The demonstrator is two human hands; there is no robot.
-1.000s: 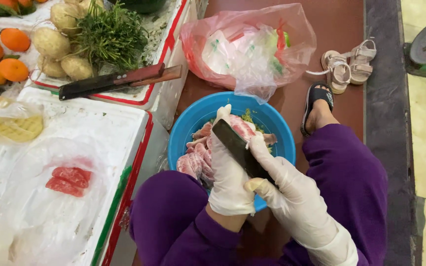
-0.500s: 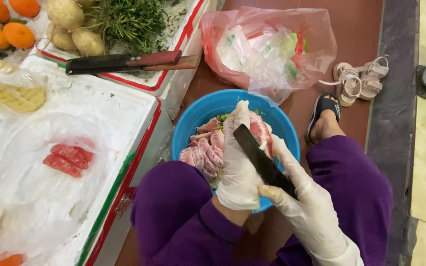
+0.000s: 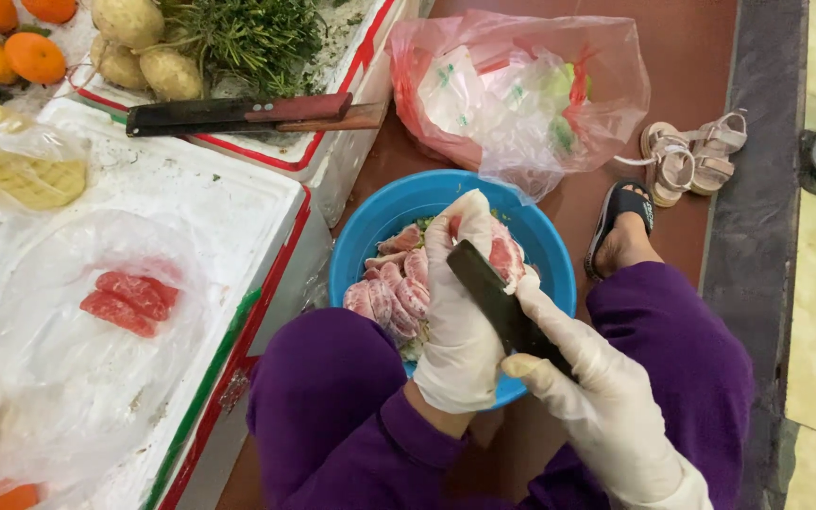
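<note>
My left hand (image 3: 460, 312), in a white glove, holds a pinkish-red fruit (image 3: 504, 255) over a blue bowl (image 3: 399, 208). My right hand (image 3: 597, 397), also gloved, grips a dark knife (image 3: 498, 302) whose blade lies against the fruit. Several peeled pink pieces (image 3: 391, 288) lie in the bowl beside some green leaves. The bowl sits on the brown floor between my knees, which are in purple trousers.
White foam boxes (image 3: 191, 198) stand at left, with red pieces in a clear bag (image 3: 129, 302), a cleaver (image 3: 247, 113), potatoes (image 3: 144, 57), herbs (image 3: 247, 33) and oranges (image 3: 11, 42). A pink plastic bag (image 3: 521, 85) and small sandals (image 3: 691, 156) lie beyond the bowl.
The view has shifted slightly; my hands stay over the bowl, and the knife has slid a little along the fruit.
</note>
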